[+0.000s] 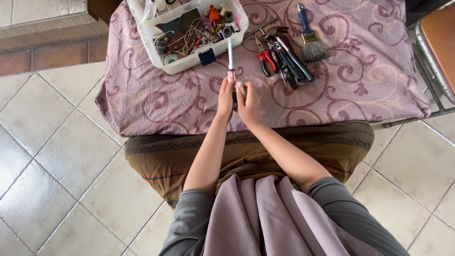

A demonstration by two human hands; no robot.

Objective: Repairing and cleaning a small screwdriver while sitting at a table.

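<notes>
Two hands (225, 98) (248, 103) grip one screwdriver (231, 54); one brush (310, 38), one box (189, 61).

I'm looking over a mauve tablecloth (360, 90) swirling with darker purple scrolls, a white plastic tub (182, 64), red-handled pliers (266, 59), a blue-handled brush (309, 35) (bristles greyish), and I'm wearing grey sleeves (189, 223) over a brown striped skirt (332, 147)

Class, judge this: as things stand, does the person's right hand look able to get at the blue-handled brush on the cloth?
Probably yes. The right hand is busy on a slim tool, but only bare cloth lies between it and the brush; the pliers sit just beside that path.
</notes>
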